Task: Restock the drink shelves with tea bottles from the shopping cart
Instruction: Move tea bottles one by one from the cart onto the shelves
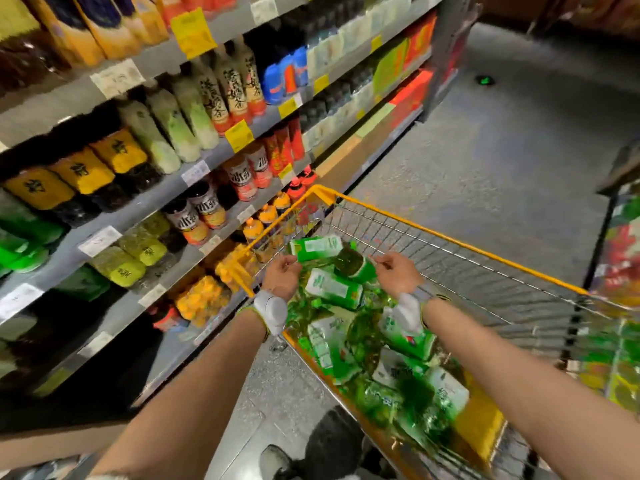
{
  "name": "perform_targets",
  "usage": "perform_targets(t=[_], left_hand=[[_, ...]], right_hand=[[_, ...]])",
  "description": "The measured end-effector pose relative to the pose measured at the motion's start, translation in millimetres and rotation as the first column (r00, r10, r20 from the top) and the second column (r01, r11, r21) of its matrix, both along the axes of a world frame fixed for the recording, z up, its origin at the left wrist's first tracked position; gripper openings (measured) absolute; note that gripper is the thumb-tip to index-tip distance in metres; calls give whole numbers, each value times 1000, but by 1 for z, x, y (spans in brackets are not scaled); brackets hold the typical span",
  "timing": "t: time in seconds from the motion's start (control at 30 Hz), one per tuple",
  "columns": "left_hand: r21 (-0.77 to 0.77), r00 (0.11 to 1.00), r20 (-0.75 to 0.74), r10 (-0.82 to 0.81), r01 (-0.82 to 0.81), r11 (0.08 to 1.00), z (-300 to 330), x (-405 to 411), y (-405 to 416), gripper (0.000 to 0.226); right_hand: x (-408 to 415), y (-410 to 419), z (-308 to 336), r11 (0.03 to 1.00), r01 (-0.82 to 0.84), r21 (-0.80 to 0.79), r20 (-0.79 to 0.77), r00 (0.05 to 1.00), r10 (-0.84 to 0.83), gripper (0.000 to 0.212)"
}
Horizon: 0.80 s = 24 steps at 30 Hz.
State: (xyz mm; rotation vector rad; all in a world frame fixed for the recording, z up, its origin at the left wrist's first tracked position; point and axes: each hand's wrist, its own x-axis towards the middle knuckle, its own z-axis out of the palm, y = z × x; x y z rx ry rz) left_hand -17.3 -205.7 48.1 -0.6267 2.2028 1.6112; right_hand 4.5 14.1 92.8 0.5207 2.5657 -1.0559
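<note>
Several green-labelled tea bottles (pixel 334 289) lie piled in the yellow-framed wire shopping cart (pixel 460 242). My left hand (pixel 282 275) hovers over the cart's left side, fingers loosely curled, close to one lying bottle (pixel 315 247) but holding nothing. Level with it, my right hand (pixel 398 273) hangs above the pile with loosely curled fingers beside a dark-green bottle (pixel 353 265), also holding nothing. Both wrists wear white bands. The drink shelves (pixel 145 199) stand to the left of the cart.
The shelves hold rows of yellow, green, white and orange labelled bottles with price tags on their edges. Grey aisle floor (pixel 502 133) stretches ahead and to the right. Another display (pixel 620 258) stands at the right edge. My shoes (pixel 280 459) are below the cart.
</note>
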Motion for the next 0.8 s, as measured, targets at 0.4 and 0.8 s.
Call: perform_targets(t=[0.4, 0.8], left_hand=[[-148, 976, 213, 43, -11, 989, -73, -47, 14, 34], [-299, 902, 432, -24, 168, 939, -197, -118, -15, 38]], right_hand=[[-32, 14, -91, 994, 60, -94, 202, 979, -40, 31], [-75, -8, -212, 975, 221, 17, 384, 899, -210, 27]])
